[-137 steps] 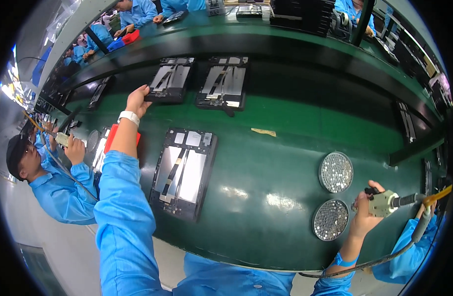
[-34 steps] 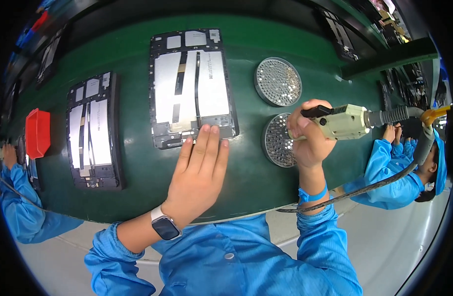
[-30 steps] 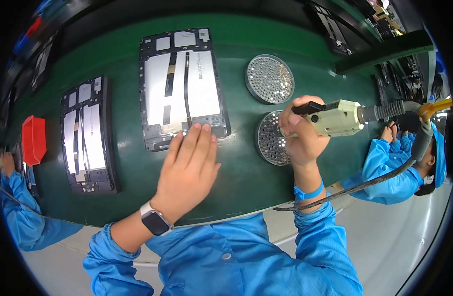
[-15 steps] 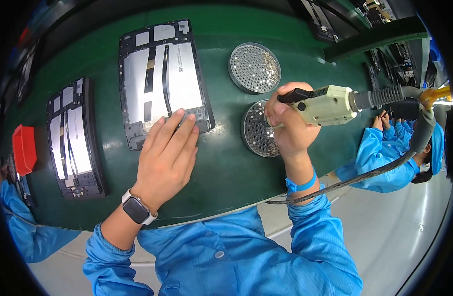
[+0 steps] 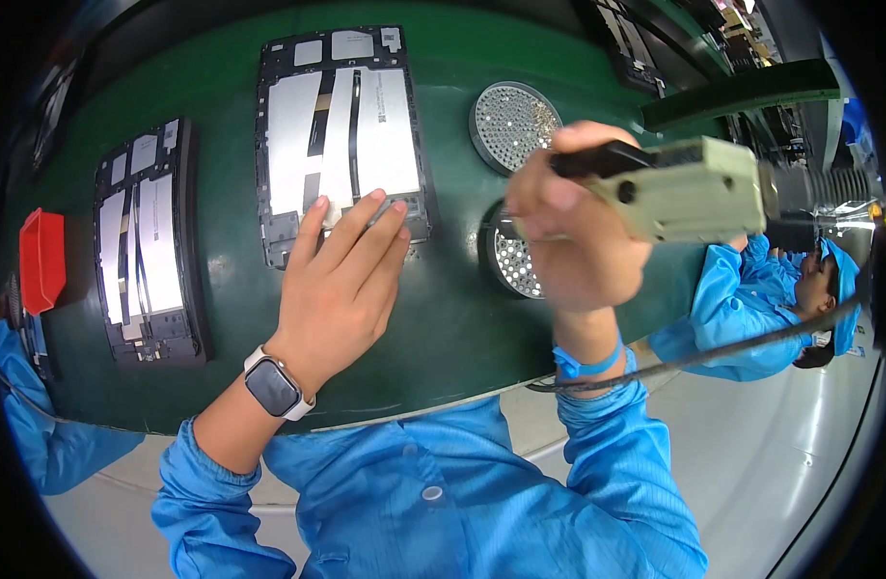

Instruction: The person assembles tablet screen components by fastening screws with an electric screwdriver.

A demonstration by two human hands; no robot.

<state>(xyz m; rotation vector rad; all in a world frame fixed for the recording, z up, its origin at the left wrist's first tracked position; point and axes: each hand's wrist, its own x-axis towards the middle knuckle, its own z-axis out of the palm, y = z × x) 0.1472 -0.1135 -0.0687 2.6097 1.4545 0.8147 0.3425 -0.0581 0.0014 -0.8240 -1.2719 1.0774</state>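
An opened tablet body [image 5: 341,135], silver inside with a black frame and dark ribbon cables, lies on the green bench. My left hand [image 5: 341,280] rests over its near end, fingers stretched out and slightly apart. In my right hand [image 5: 578,232] is a pale green electric screwdriver [image 5: 689,193], its hose and cable running off to the right. That hand is held above a round screw tray [image 5: 516,270], a grey perforated dish it partly covers. The screwdriver's tip is blurred, so whether it carries a screw is unclear.
A second screw tray [image 5: 515,125] stands just beyond. To the left are stacked tablet bodies [image 5: 144,251] and a red bin [image 5: 42,261]. A green bar [image 5: 742,96] crosses at far right. A co-worker in blue [image 5: 732,299] sits at right; another's blue sleeve [image 5: 57,434] shows at left.
My right hand has lifted the screwdriver up from the near screw tray and looks larger. The whole view has shifted slightly. My left hand stays on the tablet's near end.
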